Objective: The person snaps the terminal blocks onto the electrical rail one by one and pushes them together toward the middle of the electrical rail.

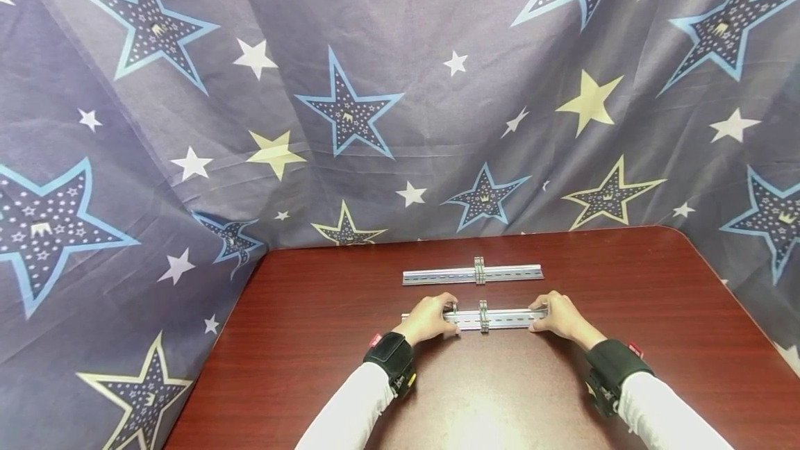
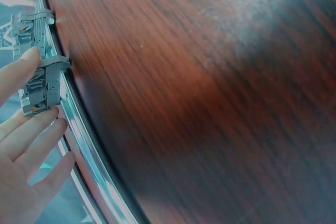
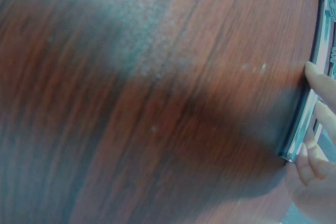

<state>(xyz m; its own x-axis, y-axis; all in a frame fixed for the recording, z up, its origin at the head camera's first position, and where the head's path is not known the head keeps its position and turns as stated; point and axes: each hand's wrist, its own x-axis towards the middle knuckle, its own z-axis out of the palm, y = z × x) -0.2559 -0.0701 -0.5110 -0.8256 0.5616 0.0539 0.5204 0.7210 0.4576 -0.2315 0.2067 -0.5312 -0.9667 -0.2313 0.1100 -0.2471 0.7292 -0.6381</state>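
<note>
A slotted metal DIN rail [image 1: 512,319] lies across the table in front of me, with a small stack of grey terminal blocks [image 1: 484,317] at about its middle. Left of that stack, my left hand [image 1: 428,318] pinches another grey terminal block [image 2: 51,85] between thumb and fingers. In the left wrist view this block sits at the rail, apart from the stack; whether it is fully seated I cannot tell. My right hand [image 1: 560,317] grips the rail's right end, its thumb [image 3: 315,74] on the near edge and its fingers on the far side.
Behind the near rail lies a second DIN rail [image 1: 437,276], roughly parallel, carrying its own grey terminal blocks [image 1: 479,271]. Both stand on a reddish-brown wooden table [image 1: 300,339]. A grey star-patterned cloth [image 1: 400,179] hangs along the table's back and sides.
</note>
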